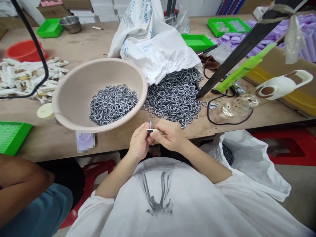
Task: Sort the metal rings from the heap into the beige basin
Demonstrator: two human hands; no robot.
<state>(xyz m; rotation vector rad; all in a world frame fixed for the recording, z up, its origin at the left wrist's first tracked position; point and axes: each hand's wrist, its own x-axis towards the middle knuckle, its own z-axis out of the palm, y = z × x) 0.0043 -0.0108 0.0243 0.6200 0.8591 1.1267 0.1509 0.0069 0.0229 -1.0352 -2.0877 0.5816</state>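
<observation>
From afar, I saw the left hand (139,142) pinch a gray ring (150,123) between its fingers at the front edge of the table (111,139), the right hand (171,134) gripping a pale, dark-tipped tool (158,131) just beside it. Beyond sat a beige basin (74,82) of rings (112,106); to its right, a ring pile (175,100) spilled from a white sack (158,52).

1. A red tub (26,52) sits on the left, just behind a pile of white sticks (32,77).
2. A shiny metal bowl (70,25) stands beside a small green tray (50,28).
3. On the right, lots of purple things (263,36) lie in a heap, near a two-part green tray (228,27).
4. A see-through bottle (238,106) with a white and brown top is near a black cord (229,124).
5. A person in a blue shirt (45,210) is at the lower left.
</observation>
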